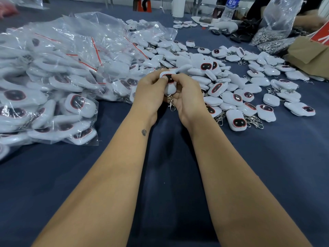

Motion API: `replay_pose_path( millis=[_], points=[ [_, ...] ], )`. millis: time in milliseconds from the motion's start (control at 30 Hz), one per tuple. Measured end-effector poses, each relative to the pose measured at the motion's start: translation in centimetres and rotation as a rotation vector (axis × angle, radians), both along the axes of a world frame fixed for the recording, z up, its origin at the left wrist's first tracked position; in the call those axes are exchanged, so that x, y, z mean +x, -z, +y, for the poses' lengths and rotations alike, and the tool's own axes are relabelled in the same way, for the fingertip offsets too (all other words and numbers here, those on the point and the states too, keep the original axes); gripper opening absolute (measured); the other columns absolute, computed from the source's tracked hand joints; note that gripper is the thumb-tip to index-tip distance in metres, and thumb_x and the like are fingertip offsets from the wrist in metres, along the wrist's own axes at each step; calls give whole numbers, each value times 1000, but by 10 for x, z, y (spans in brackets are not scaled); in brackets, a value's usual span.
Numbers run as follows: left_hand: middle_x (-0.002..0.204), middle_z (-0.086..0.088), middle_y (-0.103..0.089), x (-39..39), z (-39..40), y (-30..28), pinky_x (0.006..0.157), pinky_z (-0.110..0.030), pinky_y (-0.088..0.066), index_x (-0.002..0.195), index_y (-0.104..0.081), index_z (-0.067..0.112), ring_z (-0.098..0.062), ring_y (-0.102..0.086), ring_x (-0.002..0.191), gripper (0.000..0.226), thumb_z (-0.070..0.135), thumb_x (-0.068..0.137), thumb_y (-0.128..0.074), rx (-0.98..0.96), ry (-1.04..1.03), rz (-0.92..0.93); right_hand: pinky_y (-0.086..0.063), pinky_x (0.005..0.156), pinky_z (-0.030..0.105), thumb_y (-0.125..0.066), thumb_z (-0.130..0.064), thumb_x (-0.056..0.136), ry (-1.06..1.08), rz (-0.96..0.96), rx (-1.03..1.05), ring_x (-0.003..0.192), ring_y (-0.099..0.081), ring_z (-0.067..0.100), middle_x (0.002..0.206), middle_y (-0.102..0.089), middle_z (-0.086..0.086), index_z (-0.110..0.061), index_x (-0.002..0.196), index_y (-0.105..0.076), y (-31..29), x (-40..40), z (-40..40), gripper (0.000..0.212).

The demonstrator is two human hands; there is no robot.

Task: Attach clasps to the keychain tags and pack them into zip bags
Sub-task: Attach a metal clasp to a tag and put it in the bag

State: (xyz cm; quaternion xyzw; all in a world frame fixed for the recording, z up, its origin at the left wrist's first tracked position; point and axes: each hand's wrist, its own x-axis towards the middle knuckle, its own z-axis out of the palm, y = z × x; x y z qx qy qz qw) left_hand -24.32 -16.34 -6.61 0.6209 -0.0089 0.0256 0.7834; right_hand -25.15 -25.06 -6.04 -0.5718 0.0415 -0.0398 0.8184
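Mid-frame, the left hand [151,91] and right hand [187,93] are pinching one white tag [169,82], its clasp [171,104] dangling below.

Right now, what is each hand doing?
Left hand: holding the white keychain tag.
Right hand: holding the same tag, its clasp dangling below.

At the centre of the frame, the left hand [151,91] and right hand [187,97] together hold one white keychain tag [169,84], fingers curled round it, thumbs on its dark red-rimmed face. A metal clasp [171,104] hangs below it. Filled zip bags [53,77] are heaped at the left, loose tags [249,90] spread right across the dark blue counter [169,175]. At the upper right stands a clear bag [274,31] of what seem to be spare clasps.
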Motion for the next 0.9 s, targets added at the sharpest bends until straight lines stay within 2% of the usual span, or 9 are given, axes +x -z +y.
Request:
replay_pose_path(
  millis=[100,267,433,500,567,633,667,767,900],
  points=[
    [103,-15,-72,0,0,0,88,-43,-55,103,-71,13,-28,-69,97,26,3,97,-48,20,-27,-2,-53,56,24,-50,-8,92,-14,3,26,61,-65,13,66,-67,3,-10,82,-68,-1,-2,1,20],
    [99,-10,-73,-2,-1,-1,85,-40,-57,105,-72,13,-25,-69,92,24,8,99,-49,65,-36,-34,-50,49,23,-43,0,88,-16,-8,101,53,-61,14,60,-62,4,-5,74,-61,-2,-2,1,24],
    [77,11,-70,-11,-8,-6,65,-21,-51,93,-73,23,-5,-63,73,27,10,95,-50,113,-28,-105,-44,53,26,-49,0,85,56,-12,28,57,-55,16,61,-58,2,-10,72,-57,-3,-4,-2,19],
    [90,11,-71,-14,-10,-8,78,-25,-53,101,-72,21,-5,-65,85,29,7,92,-48,197,-30,-205,-44,52,25,-49,0,88,76,-29,101,57,-55,16,66,-58,6,-10,73,-55,-6,-7,-2,20],
    [111,7,-70,-19,-10,-11,93,-23,-50,114,-69,18,-4,-64,104,34,7,91,-47,286,-124,-337,-49,57,24,-47,1,93,81,-89,212,62,-60,15,68,-62,4,-11,74,-55,-8,-8,-2,24],
    [105,11,-69,-24,-3,-15,86,-15,-48,109,-70,18,0,-63,99,33,10,88,-45,345,-318,-466,-51,65,20,-48,0,97,88,-154,212,64,-62,7,67,-65,-5,-12,81,-59,-8,-7,-2,23],
    [99,12,-68,-24,3,-16,82,-17,-48,103,-70,18,-1,-63,95,31,12,86,-45,386,-419,-513,-50,69,19,-50,-3,98,100,-174,149,66,-61,3,69,-65,-10,-14,88,-61,-8,-7,-1,18],
    [97,4,-66,-14,23,-19,83,-26,-42,101,-67,17,-18,-57,98,27,20,84,-46,654,-601,-487,-44,65,13,-57,-12,98,146,-200,-40,64,-54,-4,64,-61,-22,-20,107,-62,-7,-6,-1,13],
    [107,-6,-63,-8,30,-15,89,-37,-35,106,-61,17,-32,-48,110,39,45,79,-63,1173,-520,-183,-43,61,15,-60,-8,96,192,-163,-49,60,-57,2,64,-61,-15,-18,93,-59,-7,-6,0,11]
  ],
)
